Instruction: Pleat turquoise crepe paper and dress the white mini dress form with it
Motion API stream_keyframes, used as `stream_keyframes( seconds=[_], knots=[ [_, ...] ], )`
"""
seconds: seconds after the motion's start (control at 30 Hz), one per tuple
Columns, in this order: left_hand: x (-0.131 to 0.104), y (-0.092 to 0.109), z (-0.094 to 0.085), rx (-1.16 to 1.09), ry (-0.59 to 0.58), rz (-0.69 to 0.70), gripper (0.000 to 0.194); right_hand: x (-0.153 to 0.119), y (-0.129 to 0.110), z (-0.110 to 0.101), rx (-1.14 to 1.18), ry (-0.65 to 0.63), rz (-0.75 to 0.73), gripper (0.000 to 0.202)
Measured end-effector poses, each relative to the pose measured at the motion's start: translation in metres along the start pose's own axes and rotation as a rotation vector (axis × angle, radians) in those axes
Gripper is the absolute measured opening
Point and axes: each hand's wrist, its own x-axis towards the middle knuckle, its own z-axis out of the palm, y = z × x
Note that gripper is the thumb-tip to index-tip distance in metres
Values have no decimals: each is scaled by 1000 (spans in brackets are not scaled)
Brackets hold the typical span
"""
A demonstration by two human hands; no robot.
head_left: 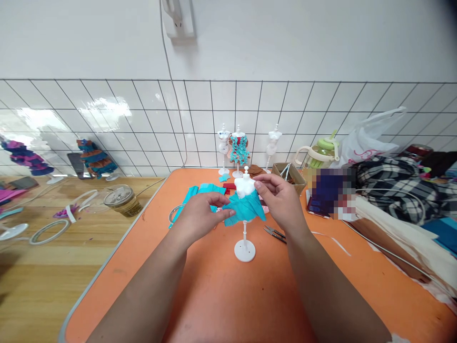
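Observation:
A small white mannequin [244, 186] stands upright on its round base [244, 251] in front of me. A sheet of turquoise crepe paper [244, 207] is wrapped around its torso and flares out below. My left hand [205, 213] has its thumb and fingers closed on the paper's left edge. At the mannequin's right shoulder, my right hand [278, 197] pinches the upper right edge of the same paper; the fingertips are partly hidden. Small scissors [274, 233] lie beside the base, under my right wrist. More turquoise paper [189, 197] lies behind my left hand.
Several small mannequins stand by the tiled wall, one in turquoise ruffles [239, 150]. A cardboard box [291, 178] and a green-lidded bottle [323, 152] are at the back right. Fabric [392, 186] is piled at the right. On the wooden table stands a lidded cup [122, 200].

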Motion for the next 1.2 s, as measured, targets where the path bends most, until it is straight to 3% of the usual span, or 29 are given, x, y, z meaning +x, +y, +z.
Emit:
stream_keyframes(
  seconds=[0.13, 0.3, 0.53, 0.8, 1.2],
  knots=[
    [-1, 5, 0, -38, -20, -34, 22, 0, 0, 1, 16, 2, -1, 33],
    [-4, 13, -4, -171, -32, -99, 35, 4, 4, -3, 115, -26, 51, 32],
    [-3, 15, -7, -313, -180, -93, 45, 10, 4, -16, 159, 31, 91, 33],
    [-9, 15, -4, -415, -5, 6, 27, 5, 1, -11, 191, -62, 31, 30],
    [2, 7, -5, -691, 18, 74, 16, 1, 2, -4, 206, -226, 15, 24]
  ],
)
